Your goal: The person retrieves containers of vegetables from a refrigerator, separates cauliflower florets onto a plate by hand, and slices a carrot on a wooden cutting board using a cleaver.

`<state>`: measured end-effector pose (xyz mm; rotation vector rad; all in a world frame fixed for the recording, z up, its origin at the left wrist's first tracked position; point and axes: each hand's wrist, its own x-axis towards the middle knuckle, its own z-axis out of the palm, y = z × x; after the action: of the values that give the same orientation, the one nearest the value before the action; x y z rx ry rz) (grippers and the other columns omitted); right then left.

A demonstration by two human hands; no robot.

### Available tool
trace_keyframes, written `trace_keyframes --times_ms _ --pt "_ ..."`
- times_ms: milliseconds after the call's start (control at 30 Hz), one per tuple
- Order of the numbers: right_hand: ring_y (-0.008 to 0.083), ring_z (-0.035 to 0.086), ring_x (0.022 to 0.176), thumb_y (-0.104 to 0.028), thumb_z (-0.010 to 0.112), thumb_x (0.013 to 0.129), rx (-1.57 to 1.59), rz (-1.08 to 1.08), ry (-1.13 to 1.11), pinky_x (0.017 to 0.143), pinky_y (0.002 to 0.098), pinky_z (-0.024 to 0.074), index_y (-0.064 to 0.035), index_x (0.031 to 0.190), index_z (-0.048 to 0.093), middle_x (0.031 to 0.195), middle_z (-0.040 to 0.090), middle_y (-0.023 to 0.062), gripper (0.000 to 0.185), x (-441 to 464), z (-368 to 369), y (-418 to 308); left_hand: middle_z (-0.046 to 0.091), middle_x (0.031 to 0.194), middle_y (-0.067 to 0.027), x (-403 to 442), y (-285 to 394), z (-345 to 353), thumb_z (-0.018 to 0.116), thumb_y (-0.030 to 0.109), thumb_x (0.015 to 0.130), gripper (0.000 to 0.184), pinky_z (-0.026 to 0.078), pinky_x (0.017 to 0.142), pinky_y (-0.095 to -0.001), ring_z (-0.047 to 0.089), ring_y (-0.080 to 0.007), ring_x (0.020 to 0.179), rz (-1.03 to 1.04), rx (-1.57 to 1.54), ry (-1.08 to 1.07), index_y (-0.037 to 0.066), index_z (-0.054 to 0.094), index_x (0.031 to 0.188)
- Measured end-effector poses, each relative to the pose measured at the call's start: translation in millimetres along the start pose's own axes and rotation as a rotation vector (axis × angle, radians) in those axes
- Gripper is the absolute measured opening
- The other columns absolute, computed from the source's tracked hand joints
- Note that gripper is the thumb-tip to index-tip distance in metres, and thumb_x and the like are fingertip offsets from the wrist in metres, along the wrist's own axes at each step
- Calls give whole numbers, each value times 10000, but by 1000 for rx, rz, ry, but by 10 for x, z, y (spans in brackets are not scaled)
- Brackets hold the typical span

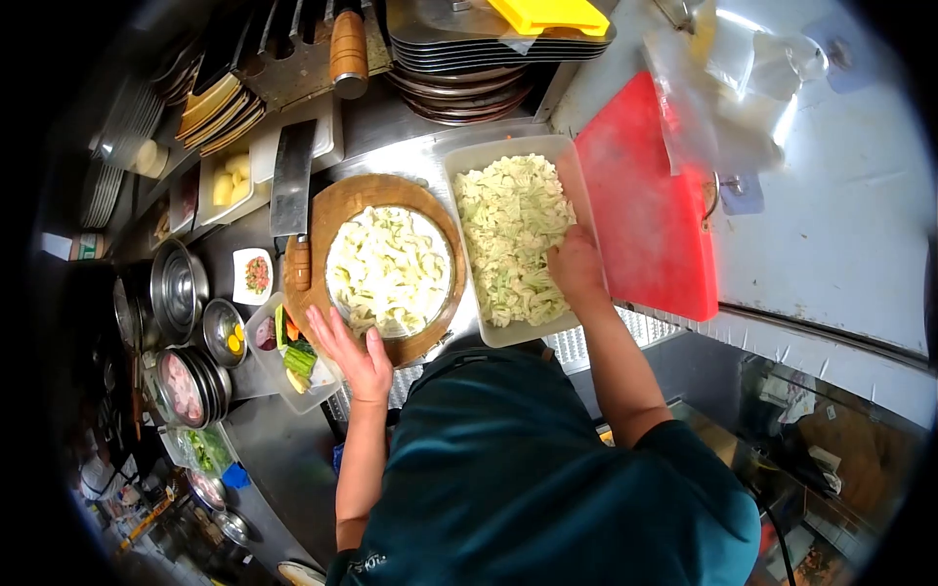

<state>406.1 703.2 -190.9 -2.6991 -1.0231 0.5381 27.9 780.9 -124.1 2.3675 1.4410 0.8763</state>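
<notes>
Holding the left hand [354, 359] open with fingers spread over the near-left edge of a round chopping block [337, 200], gripping nothing visible. Resting the right hand [575, 266], partly closed, on cauliflower [508, 230] beside the right wall of a rectangular tub [500, 335], with fingertips too hidden for telling any hold. Standing at the near edge of a steel worktop [278, 454]. Facing, toward its right edge, a red board [645, 220] beside the pale wall [831, 244]. Looking down at the tub just left of that board, spread edge to edge with the cauliflower. Seeing the block just left of the tub, bearing a round plate [338, 246] of more cauliflower. Viewing a clear container [320, 394] of cut vegetables off the block's near-left edge. Noticing a cleaver [292, 176] across the block's far-left edge, and a small white dish [239, 288] farther toward the worktop's left edge.
</notes>
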Motion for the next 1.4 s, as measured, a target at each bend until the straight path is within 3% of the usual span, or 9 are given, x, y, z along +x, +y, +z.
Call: trace_keyframes --times_ms 267,400,567,667,767,867,900,1033,1400 --pt "407 655 1015 -152 749 853 328 -284 259 859 472 531 -2 1135 621 1111 657 220 345 -362 -417 -383 177 1669 -316 -33 -77 -33 600 221 981 711 94 1255 -608 131 -498 1559 -45 -37 17 -25 299 1575" --pt "367 660 1047 -92 753 840 761 -456 147 892 432 533 -25 1139 625 1115 661 194 332 -504 -334 -847 216 1647 -333 -108 -154 18 691 274 913 821 108 1252 -615 168 -509 1545 -51 -23 -5 -36 302 1565" --pt "339 678 1046 -104 763 800 702 -953 20 853 418 576 -68 1154 608 1230 633 121 388 -710 -145 -1794 224 1638 -344 -63 -97 120 802 373 817 1036 122 1245 -632 190 -515 1537 49 -37 -27 -24 239 1591" --pt "336 685 1045 -184 745 826 471 -1068 -144 838 422 583 -79 1183 625 1278 619 122 390 -723 -71 -2170 229 1635 -344 57 -73 193 817 371 793 1080 135 1243 -642 203 -519 1532 111 -31 -8 -24 213 1597" --pt "327 672 1108 -199 742 837 417 -1155 -45 873 423 581 -85 1229 645 1351 593 129 420 -724 25 -2245 232 1634 -342 166 -139 296 800 341 792 1053 143 1247 -636 209 -521 1531 135 -17 -3 -33 226 1591" --pt "337 629 1201 -234 759 849 415 -1222 -43 949 429 561 -77 1281 653 1406 574 141 472 -659 53 -2173 271 1618 -330 212 -163 390 825 328 773 1011 140 1228 -673 221 -535 1517 140 -21 -15 -6 304 1573" --pt "365 549 1313 -270 779 855 392 -1189 -111 1065 460 493 -68 1283 652 1464 535 157 490 -628 72 -2142 287 1627 -300 218 -134 390 816 331 781 949 140 1229 -670 232 -522 1516 99 24 -66 -1 369 1550" --pt "428 390 1452 -332 816 839 432 -1222 78 1190 521 336 -53 1358 610 1550 434 230 624 -513 150 -1991 288 1635 -282 202 -172 454 827 405 787 964 135 1231 -666 231 -503 1525 67 39 -57 3 386 1544" --pt "459 280 1517 -433 831 826 362 -1153 47 1230 576 249 -74 1485 488 1628 288 275 825 -505 127 -1475 210 1632 -354 -64 -207 219 797 607 787 1136 128 1232 -658 195 -532 1520 111 63 -150 -23 274 1575"
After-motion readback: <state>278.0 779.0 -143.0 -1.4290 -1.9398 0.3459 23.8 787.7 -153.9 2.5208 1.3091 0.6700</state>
